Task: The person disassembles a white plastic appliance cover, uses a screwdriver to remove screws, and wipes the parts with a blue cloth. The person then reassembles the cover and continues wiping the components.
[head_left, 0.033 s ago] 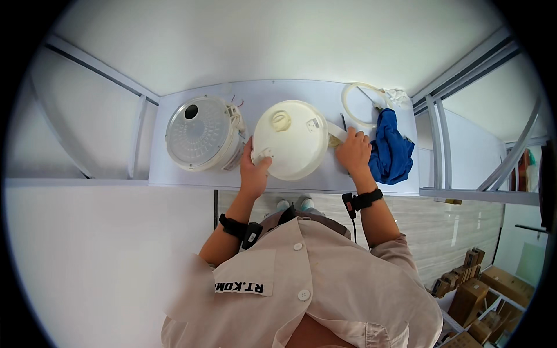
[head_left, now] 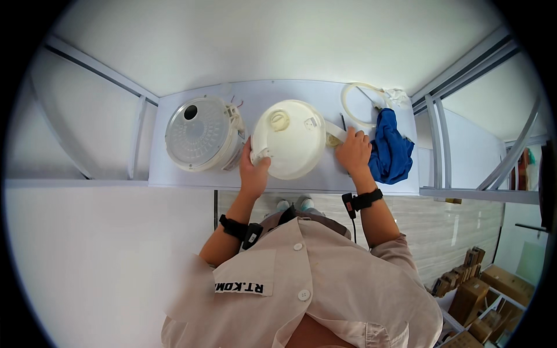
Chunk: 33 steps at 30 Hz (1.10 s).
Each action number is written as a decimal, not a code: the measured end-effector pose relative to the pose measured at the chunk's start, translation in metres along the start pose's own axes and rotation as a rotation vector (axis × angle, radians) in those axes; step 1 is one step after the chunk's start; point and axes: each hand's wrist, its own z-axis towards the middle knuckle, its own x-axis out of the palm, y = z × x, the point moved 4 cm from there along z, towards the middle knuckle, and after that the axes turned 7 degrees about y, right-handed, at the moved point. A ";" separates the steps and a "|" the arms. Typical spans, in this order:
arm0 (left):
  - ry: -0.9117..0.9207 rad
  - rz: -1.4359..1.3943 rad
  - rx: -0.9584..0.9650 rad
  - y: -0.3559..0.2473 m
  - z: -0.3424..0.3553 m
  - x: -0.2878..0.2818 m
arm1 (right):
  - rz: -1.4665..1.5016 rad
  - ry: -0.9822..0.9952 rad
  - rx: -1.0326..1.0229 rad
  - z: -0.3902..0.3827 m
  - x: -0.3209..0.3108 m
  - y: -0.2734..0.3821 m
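A round, shallow white plastic housing with a small round knob-like fitting is tilted up over the table in front of me. My left hand grips its lower left rim, thumb on the face and fingers behind. From its right edge a pale, flat strip that looks like tape runs to my right hand, whose fingers are closed on the strip's end. Below the strip is a yellowish piece, partly hidden; whether it is a tape roll I cannot make out.
Left of the housing stands a round unit with a clear ribbed cover and a dark hole. Thin red wires stick up behind it. To the right lie a blue cloth, a cream ring and a dark pen-like stick.
The white housing has shifted very slightly to the left with my left hand's hold on it. My right hand has hardly moved.
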 end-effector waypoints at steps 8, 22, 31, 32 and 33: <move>0.130 0.615 0.320 -0.052 -0.022 0.022 | 0.729 -0.044 -0.095 -0.010 -0.039 0.005; 0.597 0.861 0.760 -0.079 -0.046 0.029 | 1.518 0.670 0.028 -0.035 -0.034 0.019; 0.563 0.934 0.705 -0.054 -0.074 0.000 | 1.529 0.814 0.015 -0.043 -0.003 0.051; 0.473 0.901 0.600 -0.047 -0.073 -0.005 | 1.596 0.820 0.043 -0.041 -0.009 0.054; 0.383 0.864 0.496 -0.041 -0.073 -0.010 | 1.662 0.827 0.072 -0.037 -0.015 0.056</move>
